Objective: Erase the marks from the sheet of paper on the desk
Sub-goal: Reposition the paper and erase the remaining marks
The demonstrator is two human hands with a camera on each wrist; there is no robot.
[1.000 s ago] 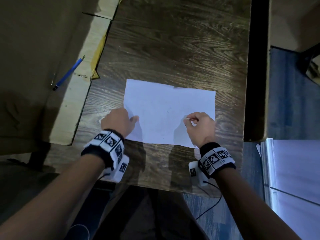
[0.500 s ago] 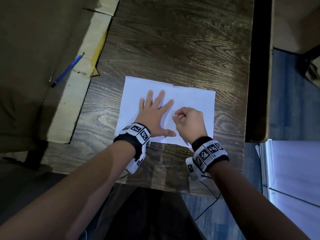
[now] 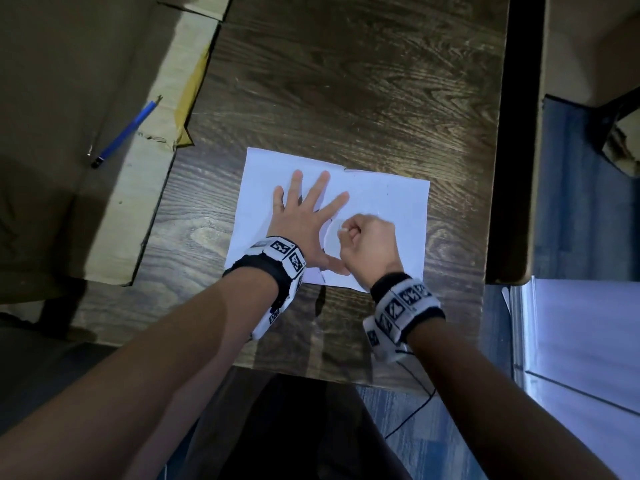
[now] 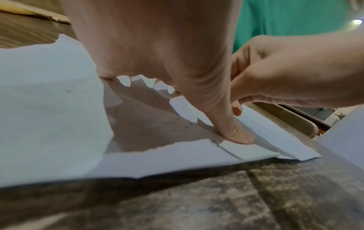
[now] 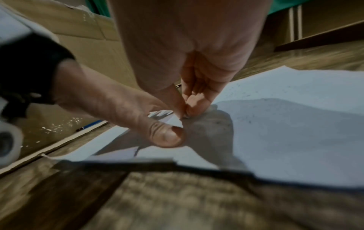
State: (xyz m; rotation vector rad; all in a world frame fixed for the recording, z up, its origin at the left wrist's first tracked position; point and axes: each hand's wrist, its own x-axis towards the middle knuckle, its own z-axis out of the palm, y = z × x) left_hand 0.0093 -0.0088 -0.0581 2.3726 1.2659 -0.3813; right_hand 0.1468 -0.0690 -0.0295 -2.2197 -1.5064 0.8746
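Observation:
A white sheet of paper (image 3: 391, 199) lies on the dark wooden desk (image 3: 346, 81), with faint pencil marks (image 3: 378, 213) on it. My left hand (image 3: 304, 216) lies flat on the sheet's left half with fingers spread, its thumb (image 4: 232, 132) pressing near the front edge. Just right of it, my right hand (image 3: 367, 244) is curled, and its fingertips pinch a small white eraser (image 3: 343, 230) down on the paper. In the right wrist view the pinching fingertips (image 5: 189, 107) touch the paper (image 5: 295, 124) next to the left thumb (image 5: 163, 133). Dark eraser crumbs speckle the sheet.
A blue pencil (image 3: 124, 131) lies on an open cardboard box (image 3: 145, 188) left of the desk. A dark gap and a tan surface (image 3: 519, 168) run along the desk's right edge. White sheets (image 3: 588, 341) lie lower right. Bare desk lies beyond the paper.
My left hand moved from the sheet's left edge onto the paper and spread flat. My right hand slid left toward the sheet's middle, still pinching the eraser.

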